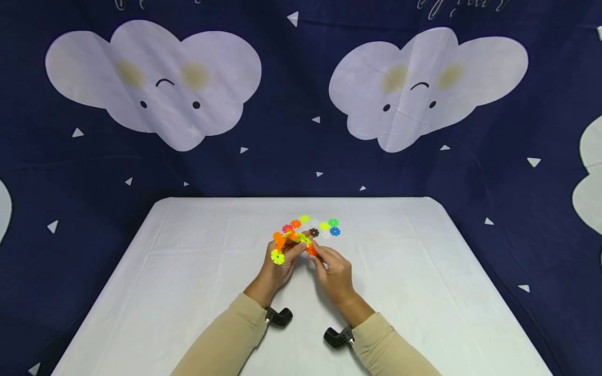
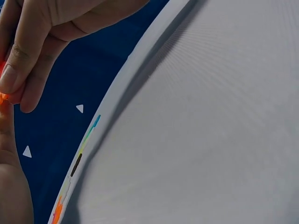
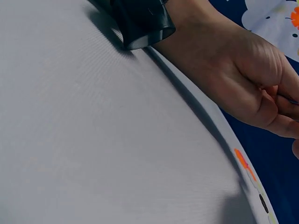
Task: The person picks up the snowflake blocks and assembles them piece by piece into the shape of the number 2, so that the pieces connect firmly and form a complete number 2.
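In the head view, the left hand (image 1: 277,272) holds up a curved chain of notched plastic building discs (image 1: 279,239), orange and yellow-green, linked edge to edge. A yellow-green disc (image 1: 277,257) is at the chain's near left end. At the right end, the right hand (image 1: 337,272) pinches an orange disc (image 1: 311,250) between thumb and fingers, against a yellow-green one. Whether these two are fully slotted together is too small to tell. The left wrist view shows fingertips (image 2: 9,78) on an orange piece, cut off by the frame's edge.
Loose notched discs lie on the white table (image 1: 395,292) just beyond the hands, among them a blue disc (image 1: 335,231), a green disc (image 1: 333,222), a black disc (image 1: 314,232) and several clear ones. A dark blue cloth with clouds (image 1: 291,156) hangs behind the table.
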{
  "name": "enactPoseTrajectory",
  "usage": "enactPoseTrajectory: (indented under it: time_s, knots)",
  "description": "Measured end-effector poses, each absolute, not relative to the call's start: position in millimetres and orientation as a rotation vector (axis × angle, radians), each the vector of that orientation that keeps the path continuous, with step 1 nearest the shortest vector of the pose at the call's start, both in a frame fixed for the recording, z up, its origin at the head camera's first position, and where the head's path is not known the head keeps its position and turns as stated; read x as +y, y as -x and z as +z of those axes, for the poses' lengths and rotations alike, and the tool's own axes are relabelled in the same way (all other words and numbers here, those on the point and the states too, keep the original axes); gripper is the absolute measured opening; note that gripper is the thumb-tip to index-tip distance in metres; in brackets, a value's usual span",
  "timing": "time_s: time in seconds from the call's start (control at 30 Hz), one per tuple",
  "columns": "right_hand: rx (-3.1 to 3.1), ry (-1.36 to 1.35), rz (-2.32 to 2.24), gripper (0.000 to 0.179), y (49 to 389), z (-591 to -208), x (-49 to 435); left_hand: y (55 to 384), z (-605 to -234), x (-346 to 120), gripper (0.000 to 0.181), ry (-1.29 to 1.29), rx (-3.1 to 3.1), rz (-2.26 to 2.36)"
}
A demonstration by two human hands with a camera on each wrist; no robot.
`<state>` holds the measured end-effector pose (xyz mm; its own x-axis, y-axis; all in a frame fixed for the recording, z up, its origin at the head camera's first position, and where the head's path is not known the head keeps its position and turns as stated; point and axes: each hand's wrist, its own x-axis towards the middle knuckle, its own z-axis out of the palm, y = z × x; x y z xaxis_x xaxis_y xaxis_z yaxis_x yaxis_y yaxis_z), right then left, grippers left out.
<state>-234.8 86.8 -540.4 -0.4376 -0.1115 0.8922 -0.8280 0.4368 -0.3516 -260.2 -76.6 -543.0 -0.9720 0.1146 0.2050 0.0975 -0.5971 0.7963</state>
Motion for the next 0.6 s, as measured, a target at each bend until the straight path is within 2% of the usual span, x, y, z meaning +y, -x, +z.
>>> enactPoseTrajectory:
  time_s: [0.33,0.47,0.6]
  knots:
    - [-1.802,-0.8,1.056,0.045,234,-543,86,259,-544,-78,0.044,-0.434,1.427,2.73]
    - [-1.793,-0.817,1.099,0.048,237,-545,86,258,-539,-81,0.039,-0.529,1.443,2.684]
    - [-1.777,-0.816,1.178,0.049,240,-545,87,255,-531,-81,0.043,-0.631,1.472,2.616]
